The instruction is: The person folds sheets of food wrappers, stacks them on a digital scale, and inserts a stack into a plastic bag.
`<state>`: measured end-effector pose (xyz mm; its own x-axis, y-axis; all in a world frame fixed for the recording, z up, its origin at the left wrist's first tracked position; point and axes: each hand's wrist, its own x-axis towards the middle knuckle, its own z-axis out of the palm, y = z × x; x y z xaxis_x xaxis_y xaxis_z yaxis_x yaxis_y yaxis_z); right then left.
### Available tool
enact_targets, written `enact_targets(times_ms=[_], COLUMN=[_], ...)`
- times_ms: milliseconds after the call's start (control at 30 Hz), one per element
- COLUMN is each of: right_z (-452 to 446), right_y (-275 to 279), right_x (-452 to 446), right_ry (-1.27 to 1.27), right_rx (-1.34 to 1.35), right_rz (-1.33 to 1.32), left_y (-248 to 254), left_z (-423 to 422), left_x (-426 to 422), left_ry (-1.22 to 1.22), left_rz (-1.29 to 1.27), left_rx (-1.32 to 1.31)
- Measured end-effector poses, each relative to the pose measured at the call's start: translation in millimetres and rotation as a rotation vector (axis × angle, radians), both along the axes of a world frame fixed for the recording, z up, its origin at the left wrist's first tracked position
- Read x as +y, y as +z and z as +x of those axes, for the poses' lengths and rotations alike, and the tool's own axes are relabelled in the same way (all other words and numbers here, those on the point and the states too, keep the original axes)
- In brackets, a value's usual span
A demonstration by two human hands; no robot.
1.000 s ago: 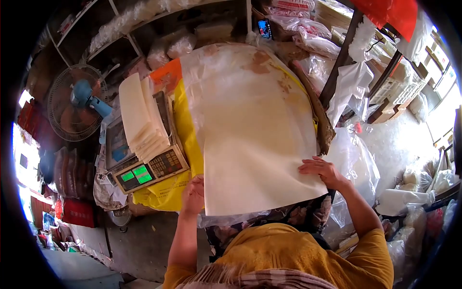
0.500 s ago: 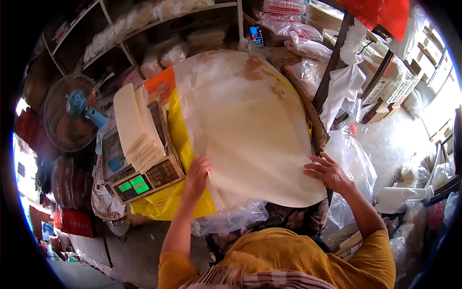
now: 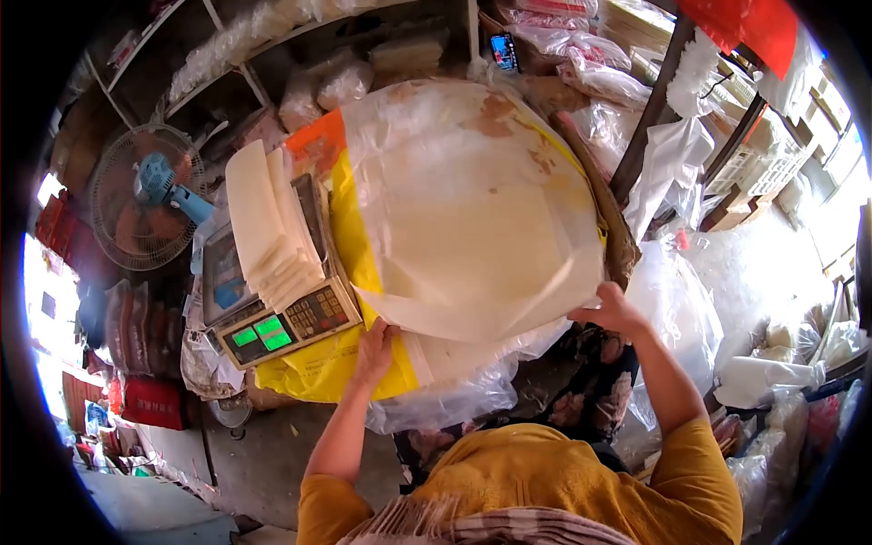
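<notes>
A large cream sheet (image 3: 481,245), which looks like paper, lies over a translucent plastic sheet (image 3: 427,109) on the work surface. Its near edge is raised and curls between my hands. My left hand (image 3: 374,352) is closed at the near left part of that edge, fingertips pinched on it. At the near right corner, my right hand (image 3: 616,313) grips the sheet, with some fingers hidden beneath it. To the left, a digital scale (image 3: 336,309) with lit green displays bears a stack of folded cream sheets (image 3: 263,218).
A yellow bag (image 3: 309,368) and clear plastic (image 3: 450,400) lie under the near side. A fan (image 3: 150,195) stands at the left. Bagged goods (image 3: 604,82) and a lit phone (image 3: 503,52) are at the back. A dark post (image 3: 652,109) rises at the right.
The sheet's near edge has come up and curled away from my body. My right hand has gone from spread fingers on the sheet to gripping its corner. The view has shifted slightly.
</notes>
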<state>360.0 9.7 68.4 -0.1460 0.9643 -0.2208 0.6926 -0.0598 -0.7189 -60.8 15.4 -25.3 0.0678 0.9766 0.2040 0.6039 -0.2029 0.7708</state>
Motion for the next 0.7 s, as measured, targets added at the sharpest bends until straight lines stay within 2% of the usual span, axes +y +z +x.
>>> enact_targets(times_ms=[33,133,167,267,467,567,667,700], right_z=[9,8,10,14,-10,-22,-27,-29], right_y=[-46,-64,-69,-88,-78,-84,-93,-94], right_x=[10,13,14,18,49,59,63,62], right_ry=[0.125,0.070,-0.024,-0.130,-0.293,-0.316,-0.305,-0.298], right_rx=[0.192,0.147,0.156,0.149,0.027,-0.040,-0.136,-0.143], right_rz=[0.230,0.300,0.254,0.264,0.264,0.347,0.448,0.461], left_y=[-5,-2,0,-12,20,27,27,23], left_z=[-2,-2,1,10,43,54,60,65], left_x=[0,-2,-2,8,21,20,19,18], left_ry=[0.007,-0.036,-0.063,0.058,0.202,0.265,-0.040,-0.089], left_rz=[0.041,0.159,0.199,0.145,-0.204,-0.112,0.281,0.188], left_rx=[0.021,0.062,0.068,0.295,0.404,0.564,0.575,0.622])
